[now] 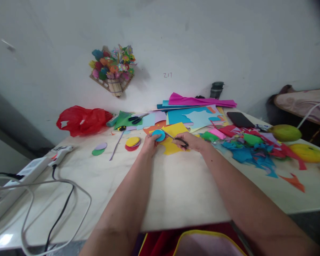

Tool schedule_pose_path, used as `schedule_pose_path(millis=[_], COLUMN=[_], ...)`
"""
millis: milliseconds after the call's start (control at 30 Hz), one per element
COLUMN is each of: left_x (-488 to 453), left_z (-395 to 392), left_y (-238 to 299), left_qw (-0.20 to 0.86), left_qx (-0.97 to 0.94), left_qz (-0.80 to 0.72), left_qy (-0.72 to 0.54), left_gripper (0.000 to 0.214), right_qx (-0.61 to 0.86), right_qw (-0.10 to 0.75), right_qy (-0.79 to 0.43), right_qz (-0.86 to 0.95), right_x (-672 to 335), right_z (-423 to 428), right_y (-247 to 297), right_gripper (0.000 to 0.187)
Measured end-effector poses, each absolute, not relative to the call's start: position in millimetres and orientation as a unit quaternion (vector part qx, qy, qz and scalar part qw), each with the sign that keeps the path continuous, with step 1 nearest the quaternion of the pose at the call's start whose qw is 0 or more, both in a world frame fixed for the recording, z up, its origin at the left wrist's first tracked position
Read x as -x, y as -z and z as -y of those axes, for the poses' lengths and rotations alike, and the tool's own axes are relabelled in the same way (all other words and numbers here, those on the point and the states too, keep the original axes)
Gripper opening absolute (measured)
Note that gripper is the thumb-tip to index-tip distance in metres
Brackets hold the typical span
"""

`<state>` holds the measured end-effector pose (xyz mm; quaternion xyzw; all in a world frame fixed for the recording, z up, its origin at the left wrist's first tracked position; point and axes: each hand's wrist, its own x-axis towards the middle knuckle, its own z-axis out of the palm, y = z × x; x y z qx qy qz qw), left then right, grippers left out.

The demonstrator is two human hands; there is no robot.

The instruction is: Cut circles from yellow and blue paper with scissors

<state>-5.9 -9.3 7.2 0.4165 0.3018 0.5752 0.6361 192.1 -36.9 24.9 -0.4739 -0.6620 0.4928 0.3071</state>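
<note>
Between the fingers of my left hand (150, 143) is a blue paper circle (158, 135). My right hand (189, 141) is closed around the dark handles of a pair of scissors (181, 143); their blades point left and reach the circle's upper right edge. Yellow paper (175, 131) with cut edges lies beneath and behind both hands. To the left of my left hand, a yellow paper circle (133, 142) rests on a red one (132, 148). Farther left, a lilac circle (101, 146) overlaps a green circle (98, 152).
Colourful paper scraps (255, 149) and green-yellow fruit (285, 132) lie at right, near a dark phone (240, 120). Paper sheets (175, 115) and another pair of scissors (135, 119) are at the back. A red plastic bag (83, 120) and a power strip with cables (29, 170) stand left.
</note>
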Motion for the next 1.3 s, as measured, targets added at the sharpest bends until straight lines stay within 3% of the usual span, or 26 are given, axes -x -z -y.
schedule_pose_path(millis=[1300], left_x=[5], left_z=[12], left_y=[-7], left_qw=[0.643], left_qx=[-0.432], left_qz=[-0.294], left_qy=[-0.56], left_gripper=[0.022], right_qx=[0.469], right_qw=[0.342], right_qy=[-0.525], right_qz=[0.622], right_x=[-187], right_z=[36], right_y=[-23], right_gripper=[0.032])
